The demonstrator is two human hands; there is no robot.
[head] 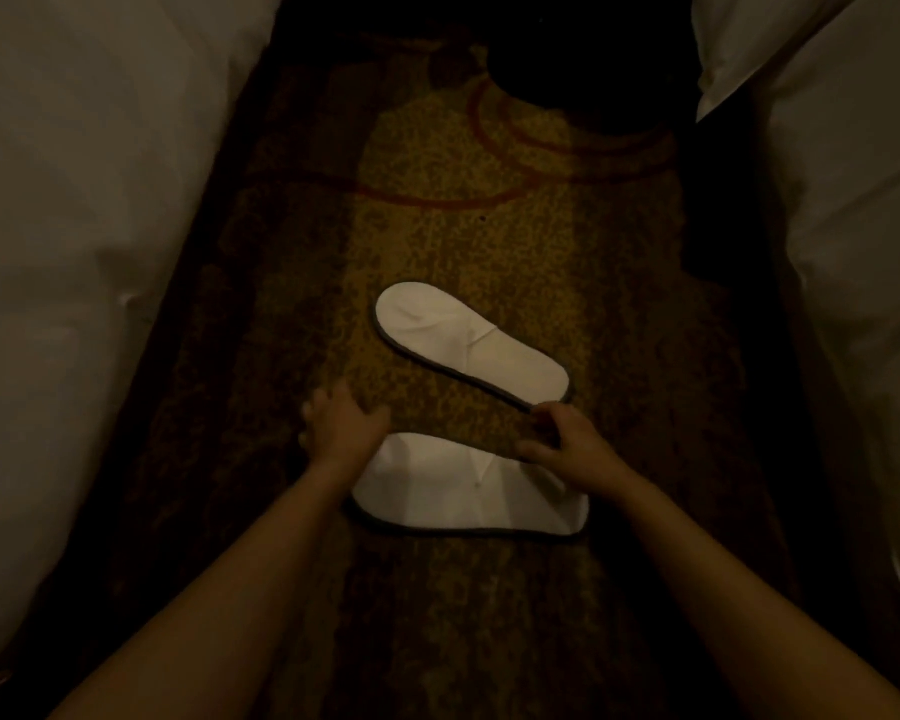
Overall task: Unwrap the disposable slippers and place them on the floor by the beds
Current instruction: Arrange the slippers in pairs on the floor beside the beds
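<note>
Two flat white disposable slippers with dark edging lie on the patterned carpet between two beds. The far slipper [471, 345] lies diagonally, toe toward the upper left. The near slipper [458, 491] lies roughly crosswise below it. My left hand [341, 426] rests at the near slipper's left end, fingers spread over the carpet. My right hand [567, 441] is over the near slipper's right part, its fingertips curled close to the far slipper's heel. Whether either hand pinches a slipper I cannot tell in the dim light. No wrapper is in view.
A white-covered bed [74, 252] fills the left side and another bed [853, 252] the right. The brown and gold carpet [489, 200] with red curved lines runs between them. A dark round object [567, 54] stands at the far end of the aisle.
</note>
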